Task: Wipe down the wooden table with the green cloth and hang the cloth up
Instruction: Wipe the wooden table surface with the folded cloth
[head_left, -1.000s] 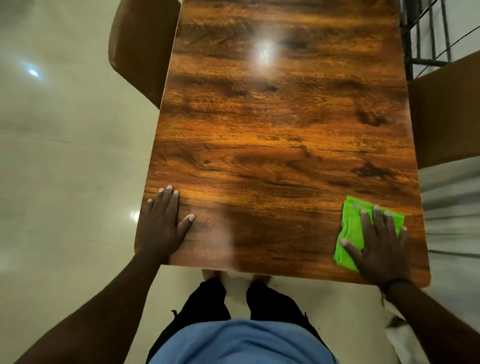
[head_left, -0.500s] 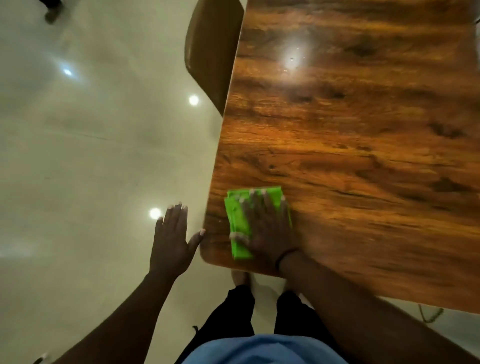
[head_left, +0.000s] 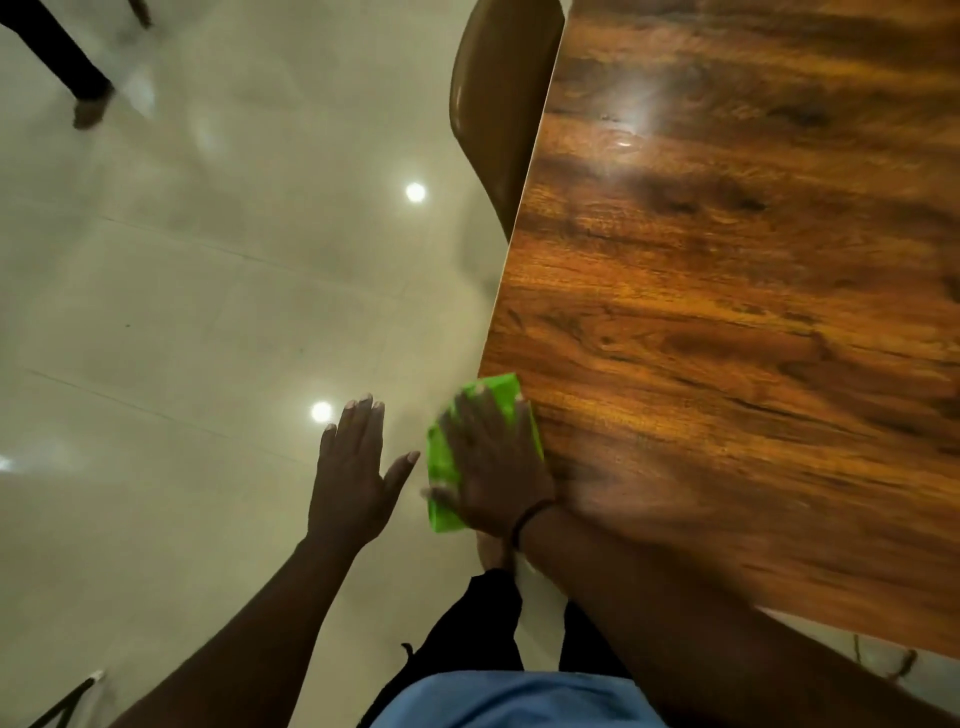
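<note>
No text, label or number seems legible in this blurred view.

Brown chair (head_left: 498, 104), glossy pale floor (head_left: 208, 286), someone's leg (head_left: 67, 57)

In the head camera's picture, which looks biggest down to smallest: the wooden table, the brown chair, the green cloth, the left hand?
1. wooden table
2. brown chair
3. left hand and green cloth: these look alike, and the right hand covers part of the cloth, so I leave them unranked.
</note>
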